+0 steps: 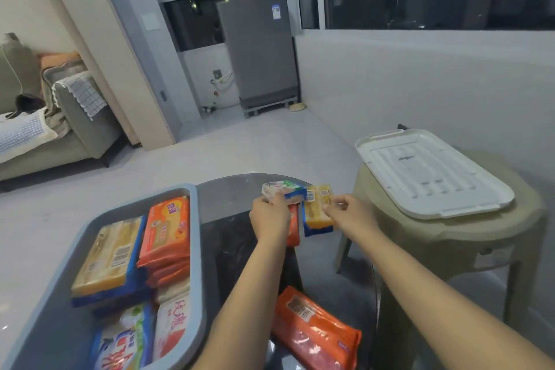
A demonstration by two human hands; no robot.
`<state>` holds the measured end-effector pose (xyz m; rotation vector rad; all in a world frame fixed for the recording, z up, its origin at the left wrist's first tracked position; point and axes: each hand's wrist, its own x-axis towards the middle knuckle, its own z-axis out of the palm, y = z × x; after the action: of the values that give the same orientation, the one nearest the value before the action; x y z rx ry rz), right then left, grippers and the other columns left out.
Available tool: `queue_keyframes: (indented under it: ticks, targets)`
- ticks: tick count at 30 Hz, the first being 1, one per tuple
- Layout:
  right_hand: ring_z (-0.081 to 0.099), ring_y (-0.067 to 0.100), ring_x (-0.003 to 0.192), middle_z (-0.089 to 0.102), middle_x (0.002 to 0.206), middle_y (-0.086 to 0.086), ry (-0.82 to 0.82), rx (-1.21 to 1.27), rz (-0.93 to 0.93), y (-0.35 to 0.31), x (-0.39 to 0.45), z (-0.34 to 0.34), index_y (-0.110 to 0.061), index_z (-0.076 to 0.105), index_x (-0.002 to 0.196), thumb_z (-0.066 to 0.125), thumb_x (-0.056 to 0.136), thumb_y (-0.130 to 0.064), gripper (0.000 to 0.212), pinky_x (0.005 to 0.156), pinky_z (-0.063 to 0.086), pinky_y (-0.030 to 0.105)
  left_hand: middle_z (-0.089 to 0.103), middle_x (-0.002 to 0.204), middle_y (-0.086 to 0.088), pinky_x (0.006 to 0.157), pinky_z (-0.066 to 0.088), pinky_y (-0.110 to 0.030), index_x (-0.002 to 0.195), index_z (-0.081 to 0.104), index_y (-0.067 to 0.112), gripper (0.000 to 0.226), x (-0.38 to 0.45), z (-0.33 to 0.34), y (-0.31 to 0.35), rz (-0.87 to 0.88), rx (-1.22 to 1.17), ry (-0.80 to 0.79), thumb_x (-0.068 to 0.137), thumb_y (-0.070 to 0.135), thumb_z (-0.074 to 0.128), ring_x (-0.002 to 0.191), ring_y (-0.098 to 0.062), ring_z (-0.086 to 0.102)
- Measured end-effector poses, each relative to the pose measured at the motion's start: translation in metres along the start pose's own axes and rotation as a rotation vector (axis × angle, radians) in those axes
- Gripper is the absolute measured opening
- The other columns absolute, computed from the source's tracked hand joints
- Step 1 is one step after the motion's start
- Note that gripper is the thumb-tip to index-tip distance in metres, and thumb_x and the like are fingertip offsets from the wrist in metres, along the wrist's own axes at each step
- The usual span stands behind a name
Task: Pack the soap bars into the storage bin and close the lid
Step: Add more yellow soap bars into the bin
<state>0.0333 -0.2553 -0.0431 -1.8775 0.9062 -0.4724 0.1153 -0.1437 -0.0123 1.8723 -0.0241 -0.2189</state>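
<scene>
White-green soap bar (283,189) in left grip (268,215), yellow soap bar (318,207) pinched by right grip (350,210), arms outstretched

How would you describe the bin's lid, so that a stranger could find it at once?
Look right of the dark glass table to the beige plastic stool. The lid lies flat on its seat, apart from the grey bin. It is the only white ribbed panel there.

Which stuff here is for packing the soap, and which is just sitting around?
For the job:
- grey storage bin
- white lid on the stool
- white-green soap in the left hand
- yellow soap in the right hand
- orange soap pack

Just around:
- beige stool
- fridge
- sofa
</scene>
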Motion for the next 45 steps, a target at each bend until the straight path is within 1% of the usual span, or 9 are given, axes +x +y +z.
queue_keyframes:
  ticks: [7,13,18,22,25,29,35,38,45]
  targets:
    - [0.062,0.025,0.096,0.066,0.105,0.007,-0.094,-0.157,0.143,0.017,0.025,0.021,-0.014,0.059,0.112,0.061,0.072,-0.060,0.062,0.085,0.053,0.042,0.066,0.108,-0.017,0.084,0.057,-0.044,0.117,0.054,0.003,0.053,0.038,0.025,-0.005,-0.140,-0.007,-0.038,0.088,0.046,0.051,0.093,-0.032,0.067]
    - [0.062,0.024,0.095,0.065,0.104,0.005,-0.043,-0.232,0.181,0.014,0.028,0.031,-0.020,0.059,0.108,0.062,0.065,-0.067,0.064,0.081,0.054,0.040,0.069,0.099,-0.015,0.079,0.059,-0.041,0.107,0.059,0.003,0.051,0.051,0.029,-0.006,-0.191,-0.065,-0.002,0.081,0.047,0.062,0.085,-0.028,0.070]
    - [0.062,0.023,0.092,0.066,0.102,0.004,-0.040,-0.204,0.197,0.014,0.033,0.035,-0.021,0.059,0.104,0.066,0.067,-0.060,0.054,0.080,0.054,0.039,0.067,0.095,-0.016,0.076,0.059,-0.042,0.099,0.054,0.003,0.035,0.057,0.030,-0.001,-0.292,-0.191,-0.002,0.078,0.025,0.071,0.081,-0.029,0.071]
    - [0.062,0.018,0.080,0.062,0.082,-0.001,-0.057,-0.148,0.215,0.016,0.037,0.034,-0.020,0.055,0.094,0.070,0.069,-0.053,0.044,0.072,0.054,0.032,0.064,0.086,-0.012,0.049,0.047,-0.032,0.097,0.052,0.005,0.030,0.057,0.020,0.000,-0.395,-0.353,-0.026,0.078,0.018,0.072,0.064,-0.022,0.063]
    - [0.055,0.013,0.068,0.053,0.071,-0.006,-0.089,-0.135,0.225,0.014,0.041,0.031,-0.019,0.052,0.090,0.073,0.068,-0.049,0.043,0.059,0.046,0.025,0.058,0.076,-0.010,0.048,0.044,-0.029,0.096,0.051,0.005,0.028,0.048,0.008,-0.003,-0.434,-0.455,-0.015,0.080,0.015,0.072,0.062,-0.021,0.059]
    - [0.052,0.012,0.066,0.053,0.076,-0.001,-0.143,-0.172,0.240,0.009,0.044,0.024,-0.016,0.051,0.091,0.077,0.066,-0.047,0.047,0.064,0.046,0.026,0.068,0.092,-0.010,0.065,0.053,-0.037,0.100,0.062,0.009,0.023,0.027,-0.005,-0.017,-0.415,-0.394,-0.012,0.083,0.022,0.069,0.076,-0.023,0.065]
    - [0.055,0.017,0.082,0.058,0.097,0.007,-0.240,-0.214,0.257,0.005,0.039,0.004,-0.009,0.057,0.107,0.079,0.066,-0.039,0.055,0.068,0.043,0.027,0.070,0.098,-0.008,0.063,0.052,-0.031,0.105,0.063,0.013,0.020,0.004,-0.021,-0.038,-0.270,-0.354,-0.064,0.089,0.025,0.060,0.086,-0.022,0.068]
    - [0.054,0.020,0.090,0.058,0.104,0.009,-0.261,-0.223,0.265,0.005,0.034,-0.001,-0.007,0.055,0.114,0.078,0.068,-0.036,0.059,0.073,0.044,0.029,0.072,0.087,-0.008,0.066,0.055,-0.031,0.090,0.065,0.012,0.019,0.004,-0.023,-0.034,-0.275,-0.367,-0.082,0.088,0.031,0.061,0.077,-0.021,0.069]
    - [0.060,0.019,0.086,0.061,0.100,0.008,-0.168,-0.230,0.211,0.006,0.024,0.008,-0.008,0.054,0.114,0.068,0.076,-0.044,0.054,0.066,0.048,0.025,0.066,0.063,-0.001,0.035,0.042,-0.018,0.067,0.056,0.018,0.033,0.008,-0.021,-0.023,-0.316,-0.350,-0.009,0.082,0.046,0.065,0.048,-0.012,0.065]
